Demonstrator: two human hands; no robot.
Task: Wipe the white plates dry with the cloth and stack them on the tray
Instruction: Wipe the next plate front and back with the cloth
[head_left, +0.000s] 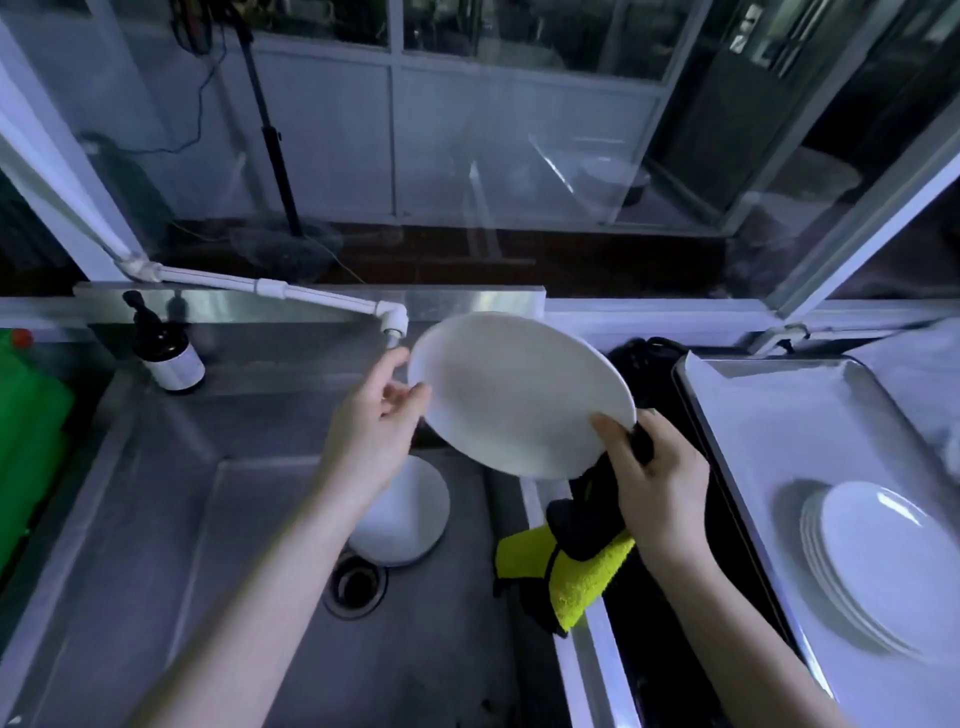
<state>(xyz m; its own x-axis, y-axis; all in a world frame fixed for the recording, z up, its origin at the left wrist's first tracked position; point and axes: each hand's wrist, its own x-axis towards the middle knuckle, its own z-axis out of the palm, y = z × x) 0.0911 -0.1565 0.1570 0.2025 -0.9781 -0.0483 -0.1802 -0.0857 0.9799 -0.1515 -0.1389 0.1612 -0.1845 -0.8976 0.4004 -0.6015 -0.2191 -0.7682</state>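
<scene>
A white plate (514, 395) is held tilted above the sink's right edge. My left hand (371, 431) grips its left rim with thumb and fingers. My right hand (657, 478) pinches the plate's lower right rim through a black and yellow cloth (576, 545), which hangs down below the hand. Another white plate (410, 525) lies in the steel sink (156, 571), partly hidden by my left forearm. On the metal tray (769, 415) at the right sits a stack of white plates (883, 566).
A white pipe tap (384, 317) reaches over the sink just left of the held plate. A dark pump bottle (169, 348) stands on the back ledge. A green object (26, 441) is at the far left. The drain (356, 584) sits mid-sink. Windows are behind.
</scene>
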